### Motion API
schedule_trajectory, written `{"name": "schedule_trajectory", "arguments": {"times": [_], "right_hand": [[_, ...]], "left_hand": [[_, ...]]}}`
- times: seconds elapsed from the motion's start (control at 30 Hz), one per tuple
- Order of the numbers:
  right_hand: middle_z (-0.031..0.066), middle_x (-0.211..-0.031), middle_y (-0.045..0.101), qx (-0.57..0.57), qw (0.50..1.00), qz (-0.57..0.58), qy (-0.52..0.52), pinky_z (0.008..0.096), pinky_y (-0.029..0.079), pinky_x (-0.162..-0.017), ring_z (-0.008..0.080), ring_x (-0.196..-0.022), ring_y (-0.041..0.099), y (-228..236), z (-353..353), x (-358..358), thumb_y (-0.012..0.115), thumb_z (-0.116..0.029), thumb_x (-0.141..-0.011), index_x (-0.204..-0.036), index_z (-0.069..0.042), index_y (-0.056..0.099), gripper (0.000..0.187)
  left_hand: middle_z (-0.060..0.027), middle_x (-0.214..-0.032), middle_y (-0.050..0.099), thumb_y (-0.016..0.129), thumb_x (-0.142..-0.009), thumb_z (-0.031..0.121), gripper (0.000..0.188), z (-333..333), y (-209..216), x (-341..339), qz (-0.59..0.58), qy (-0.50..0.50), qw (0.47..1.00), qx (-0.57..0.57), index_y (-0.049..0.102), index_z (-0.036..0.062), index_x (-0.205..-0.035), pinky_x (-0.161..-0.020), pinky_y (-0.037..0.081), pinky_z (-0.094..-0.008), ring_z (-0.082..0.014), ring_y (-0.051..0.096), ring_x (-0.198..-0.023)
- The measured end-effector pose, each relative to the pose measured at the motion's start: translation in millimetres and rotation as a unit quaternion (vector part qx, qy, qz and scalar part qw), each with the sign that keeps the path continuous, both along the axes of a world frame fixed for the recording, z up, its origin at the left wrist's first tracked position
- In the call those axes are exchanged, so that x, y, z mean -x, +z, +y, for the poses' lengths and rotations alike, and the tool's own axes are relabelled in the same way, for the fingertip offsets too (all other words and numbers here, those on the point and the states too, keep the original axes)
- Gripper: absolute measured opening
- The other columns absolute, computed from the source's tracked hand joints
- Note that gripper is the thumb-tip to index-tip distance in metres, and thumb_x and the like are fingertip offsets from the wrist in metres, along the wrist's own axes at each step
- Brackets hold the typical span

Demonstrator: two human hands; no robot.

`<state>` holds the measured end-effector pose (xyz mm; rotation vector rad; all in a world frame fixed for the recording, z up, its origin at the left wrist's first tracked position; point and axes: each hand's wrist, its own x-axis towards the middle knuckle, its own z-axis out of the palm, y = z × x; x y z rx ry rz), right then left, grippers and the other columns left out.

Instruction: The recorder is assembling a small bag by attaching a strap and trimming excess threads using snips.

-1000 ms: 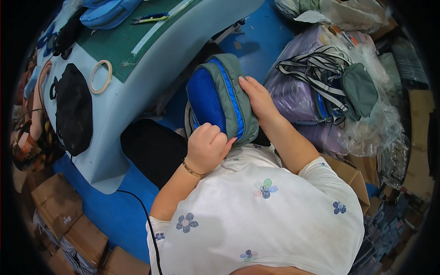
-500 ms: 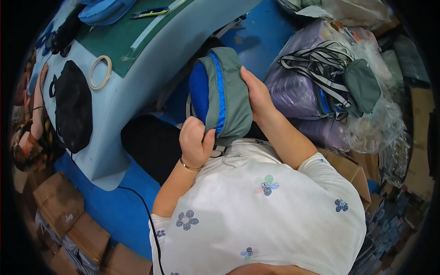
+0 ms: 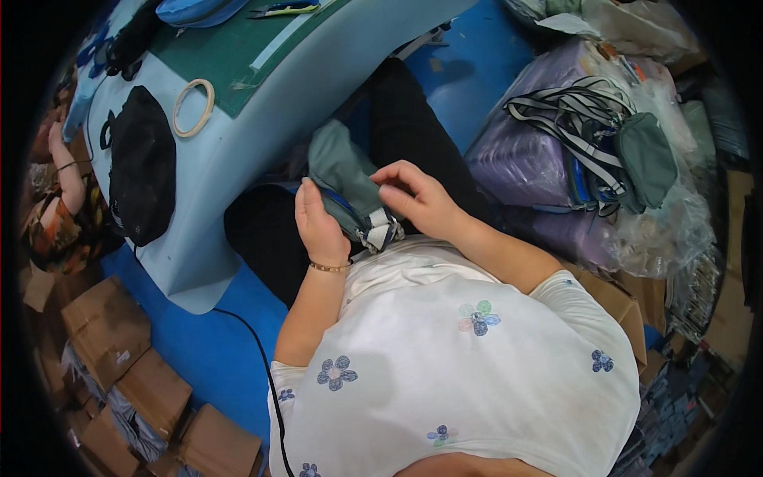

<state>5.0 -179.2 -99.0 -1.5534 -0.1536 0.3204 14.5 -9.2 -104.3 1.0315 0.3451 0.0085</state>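
While the left hand lies along one side of a grey-green pouch with blue trim, its fingers nearly straight, I see the right hand half open at the other side, fingers loosely bent. From here I can't really tell whether either one grips the fabric. The pouch is above the person's black trousers, white webbing bunched at its lower end. On the bench, a tape roll sits near a black pouch.
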Motion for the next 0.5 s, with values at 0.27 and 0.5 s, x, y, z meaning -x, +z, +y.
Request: {"name": "schedule_trajectory", "arguments": {"times": [0.27,0.5], "right_hand": [[0.0055,-0.092,0.051,0.109,0.992,-0.067,-0.011,0.0237,0.042,-0.073,0.0111,-0.081,0.05,13,20,2,0.069,-0.024,-0.083,-0.108,-0.002,0.052,0.038],[-0.0042,-0.082,0.048,-0.109,0.99,0.076,-0.038,0.0188,0.037,-0.065,0.0036,-0.073,0.044,-17,20,-1,0.061,-0.014,-0.09,-0.087,-0.009,0.046,0.016]], "left_hand": [[-0.0061,-0.098,0.062,0.037,-0.101,0.028,0.033,9,-19,6,-0.036,-0.018,0.996,-0.078,0.057,0.0014,-0.104,-0.079,0.046,-0.0267,-0.0134,0.057,-0.088],[-0.007,-0.097,0.062,0.041,-0.1,0.029,0.033,0,6,2,0.001,-0.03,0.999,0.019,0.057,0.0003,-0.102,-0.079,0.046,-0.0276,-0.0139,0.058,-0.088]]}}
